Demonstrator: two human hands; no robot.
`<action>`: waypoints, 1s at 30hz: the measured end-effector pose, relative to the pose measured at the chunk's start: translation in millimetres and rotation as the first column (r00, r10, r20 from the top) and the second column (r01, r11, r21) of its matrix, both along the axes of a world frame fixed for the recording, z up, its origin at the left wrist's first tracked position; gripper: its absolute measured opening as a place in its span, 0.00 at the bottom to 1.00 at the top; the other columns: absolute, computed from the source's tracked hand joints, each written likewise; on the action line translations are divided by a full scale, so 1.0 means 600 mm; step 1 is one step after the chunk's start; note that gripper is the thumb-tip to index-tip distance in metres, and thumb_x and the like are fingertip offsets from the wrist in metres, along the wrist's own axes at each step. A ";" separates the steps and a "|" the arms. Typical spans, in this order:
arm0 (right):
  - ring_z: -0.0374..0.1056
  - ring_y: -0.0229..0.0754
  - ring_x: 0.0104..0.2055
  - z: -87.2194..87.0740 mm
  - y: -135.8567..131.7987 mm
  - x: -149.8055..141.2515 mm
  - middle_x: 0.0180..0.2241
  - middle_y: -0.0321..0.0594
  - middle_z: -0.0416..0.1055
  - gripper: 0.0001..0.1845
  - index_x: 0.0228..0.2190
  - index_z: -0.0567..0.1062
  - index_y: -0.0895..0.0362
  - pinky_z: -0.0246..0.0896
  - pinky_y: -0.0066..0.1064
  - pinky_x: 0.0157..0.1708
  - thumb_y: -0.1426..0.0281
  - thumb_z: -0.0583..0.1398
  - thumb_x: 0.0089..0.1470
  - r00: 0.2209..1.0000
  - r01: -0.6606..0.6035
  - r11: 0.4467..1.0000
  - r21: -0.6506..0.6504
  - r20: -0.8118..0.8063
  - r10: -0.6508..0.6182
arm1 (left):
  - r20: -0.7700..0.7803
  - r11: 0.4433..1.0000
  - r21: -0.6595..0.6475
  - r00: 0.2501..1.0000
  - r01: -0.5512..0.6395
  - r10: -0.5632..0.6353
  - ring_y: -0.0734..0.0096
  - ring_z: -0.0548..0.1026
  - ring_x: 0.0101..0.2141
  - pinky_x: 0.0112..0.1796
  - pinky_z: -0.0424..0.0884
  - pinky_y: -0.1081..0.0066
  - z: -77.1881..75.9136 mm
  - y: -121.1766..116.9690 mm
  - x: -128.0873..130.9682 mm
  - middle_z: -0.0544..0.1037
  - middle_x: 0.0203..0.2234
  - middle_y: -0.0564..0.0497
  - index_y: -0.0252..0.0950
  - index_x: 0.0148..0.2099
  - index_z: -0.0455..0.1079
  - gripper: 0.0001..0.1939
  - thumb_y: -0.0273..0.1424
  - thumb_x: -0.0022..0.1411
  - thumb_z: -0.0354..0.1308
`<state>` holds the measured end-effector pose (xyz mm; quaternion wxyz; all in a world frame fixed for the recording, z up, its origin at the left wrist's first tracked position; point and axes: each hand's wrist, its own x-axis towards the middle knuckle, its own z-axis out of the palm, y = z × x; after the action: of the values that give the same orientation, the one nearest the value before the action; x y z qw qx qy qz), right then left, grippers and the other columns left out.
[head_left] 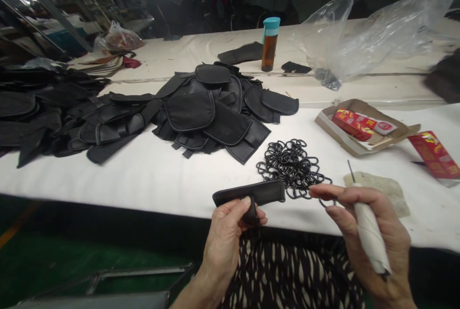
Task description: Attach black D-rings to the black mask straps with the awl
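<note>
Between the thumb and fingers of my left hand is a black leather-like piece with stitched edges, its short strap folded under my thumb. My right hand is closed around an awl-like tool with a pale wrapped handle and a thin metal spike pointing up. A black metal ring shows at the fingertips of that hand, partly hidden; whether it is pinched or lies on the table I cannot tell. Just beyond both hands lies a heap of black metal rings.
Black stitched pieces are piled on the white table, with more at left. At right are an open cardboard box with red packets, another red packet and a yellowish slab. Farther back stand a bottle and clear plastic.
</note>
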<state>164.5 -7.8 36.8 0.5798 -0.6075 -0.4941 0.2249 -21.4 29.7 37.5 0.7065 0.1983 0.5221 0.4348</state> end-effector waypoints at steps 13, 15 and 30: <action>0.71 0.45 0.39 -0.016 -0.003 0.005 0.36 0.37 0.76 0.09 0.32 0.65 0.51 0.61 0.39 0.43 0.64 0.61 0.53 1.000 -0.014 0.997 -0.077 -0.020 0.012 | -0.025 0.999 0.018 0.999 0.034 -0.033 0.70 0.75 0.25 0.33 0.71 0.70 0.001 -0.001 -0.001 0.78 0.21 0.47 0.29 0.25 0.74 0.11 0.34 0.52 0.62; 0.71 0.46 0.39 -0.019 -0.004 0.009 0.36 0.37 0.76 0.10 0.32 0.65 0.51 0.60 0.41 0.44 0.64 0.62 0.52 0.999 -0.002 0.995 -0.101 -0.038 -0.002 | -0.018 1.000 0.011 0.999 0.027 -0.027 0.70 0.75 0.25 0.33 0.71 0.70 0.002 0.000 -0.001 0.78 0.21 0.47 0.29 0.25 0.74 0.11 0.33 0.52 0.62; 0.72 0.48 0.38 -0.023 0.001 0.015 0.35 0.39 0.76 0.12 0.32 0.66 0.52 0.62 0.44 0.43 0.63 0.63 0.49 0.990 0.004 0.993 -0.122 -0.139 -0.021 | 0.041 1.000 -0.010 0.999 -0.017 0.017 0.71 0.75 0.25 0.32 0.72 0.71 -0.003 0.004 0.000 0.78 0.21 0.47 0.29 0.25 0.73 0.10 0.32 0.52 0.62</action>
<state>173.8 -7.4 22.8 0.5765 -0.6273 -0.4341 0.2928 -21.1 32.0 35.8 0.7143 0.1812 0.5112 0.4422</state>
